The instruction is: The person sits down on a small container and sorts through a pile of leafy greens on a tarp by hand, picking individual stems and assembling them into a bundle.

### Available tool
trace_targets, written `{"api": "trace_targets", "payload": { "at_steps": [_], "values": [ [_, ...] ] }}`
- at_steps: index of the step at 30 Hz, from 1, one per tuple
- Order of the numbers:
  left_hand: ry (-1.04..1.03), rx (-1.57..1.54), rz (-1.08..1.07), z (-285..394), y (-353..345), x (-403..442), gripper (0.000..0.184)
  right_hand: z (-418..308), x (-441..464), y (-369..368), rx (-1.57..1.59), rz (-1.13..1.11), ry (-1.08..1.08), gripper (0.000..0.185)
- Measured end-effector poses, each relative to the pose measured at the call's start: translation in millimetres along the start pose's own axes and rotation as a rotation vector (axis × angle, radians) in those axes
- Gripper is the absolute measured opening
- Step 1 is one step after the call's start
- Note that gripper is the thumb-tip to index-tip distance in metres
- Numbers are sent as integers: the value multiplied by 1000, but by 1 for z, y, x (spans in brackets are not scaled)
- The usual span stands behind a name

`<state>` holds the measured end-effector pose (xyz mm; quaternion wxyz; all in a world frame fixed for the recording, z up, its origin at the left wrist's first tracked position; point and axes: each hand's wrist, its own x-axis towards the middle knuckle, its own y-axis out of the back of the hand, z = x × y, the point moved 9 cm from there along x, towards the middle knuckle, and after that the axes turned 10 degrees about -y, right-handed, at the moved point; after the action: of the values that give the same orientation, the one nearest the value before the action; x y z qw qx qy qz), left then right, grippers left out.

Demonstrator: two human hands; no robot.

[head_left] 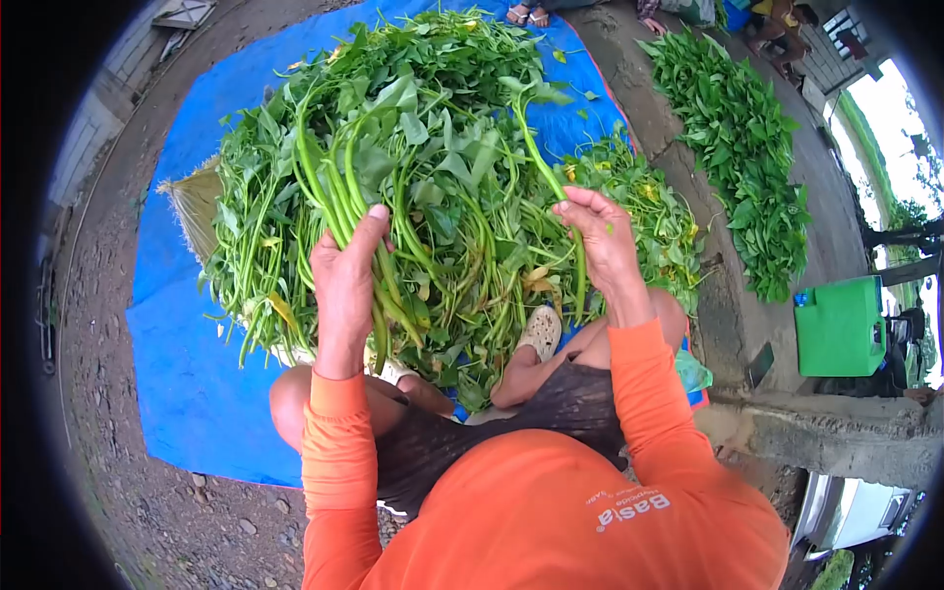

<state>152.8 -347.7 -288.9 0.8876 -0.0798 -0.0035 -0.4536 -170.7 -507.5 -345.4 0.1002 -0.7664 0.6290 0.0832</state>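
My left hand (346,270) gripping several stems (339,187), right (602,236) pinching one stem (541,157), leafy pile (452,128) beneath, across the tarp's (197,393) right edge.

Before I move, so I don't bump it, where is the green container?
In the head view, the green container is on the right, between the lower end of the long leaf pile and the concrete ledge.

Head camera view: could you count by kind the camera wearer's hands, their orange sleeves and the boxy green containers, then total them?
Hands holding green stems: 2 (left hand, right hand)
Orange sleeves: 2
Boxy green container: 1
Total: 5
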Motion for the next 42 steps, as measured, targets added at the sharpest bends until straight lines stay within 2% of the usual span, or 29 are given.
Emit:
{"api": "trace_targets", "payload": {
  "at_steps": [2, 8, 10, 12, 14, 15, 16, 18, 19, 21, 24, 25, 26, 28, 31, 34, 35, 37, 38, 40, 41, 42],
  "values": [
    [41, -47, -38, -7, -8, -4, 22, 0, -9, -9, 139, -37, 16, 35],
    [109, -59, -171, -44, -59, -24, 24, 4, -49, -84, 169, -152, -42, 36],
    [85, -200, -156, -48, -75, -32, 24, 4, -66, -112, 125, -246, 23, 38],
    [146, -311, -180, -68, -75, -30, 27, 11, -73, -124, 151, -276, -10, 37],
    [161, -342, -175, -75, -74, -29, 28, 2, -77, -134, 84, -283, 73, 38],
    [185, -352, -223, -56, -78, -33, 25, -2, -78, -135, 51, -281, 104, 38],
    [169, -304, -176, -62, -70, -26, 26, -7, -74, -135, -170, -326, 230, 40],
    [257, -262, -170, -68, -54, -17, 28, -6, -58, -130, -220, -531, -6, 37],
    [270, -273, -189, -71, -46, -16, 29, -29, -51, -116, -240, -416, 42, 33],
    [279, -323, -193, -63, -37, -4, 29, -63, -31, -93, -272, -222, 289, 27],
    [276, -384, -194, -58, -29, -4, 29, -84, -32, -108, -283, -312, 367, 26],
    [272, -417, -210, -58, -30, -2, 29, -82, -36, -128, -247, -406, 381, 26],
    [303, -465, -136, -63, -28, -4, 28, -76, -44, -138, -382, -449, 376, 30],
    [292, -411, -191, -59, -36, -7, 30, -57, -47, -161, -423, -507, 450, 36],
    [219, -323, -218, -65, -33, -2, 33, -49, -43, -158, -568, -362, 270, 36],
    [197, -271, -271, -74, -32, 2, 29, -40, -30, -155, -305, -414, 232, 34],
    [202, -236, -276, -74, -36, 1, 29, -42, -28, -150, -253, -352, 338, 24],
    [188, -227, -285, -67, -43, -2, 29, -45, -41, -147, -210, -339, 385, 19],
    [153, -225, -211, -59, -41, -4, 29, -46, -52, -147, -194, -335, 409, 17],
    [85, -237, -79, -41, -49, -4, 28, -49, -90, -151, -37, -327, 667, 8],
    [46, -274, -89, -68, -27, 13, 26, -44, -107, -153, -42, -377, 654, 7],
    [-7, -148, -53, -48, -27, 7, 24, -41, -118, -156, -42, -435, 636, 6]
  ]
}}
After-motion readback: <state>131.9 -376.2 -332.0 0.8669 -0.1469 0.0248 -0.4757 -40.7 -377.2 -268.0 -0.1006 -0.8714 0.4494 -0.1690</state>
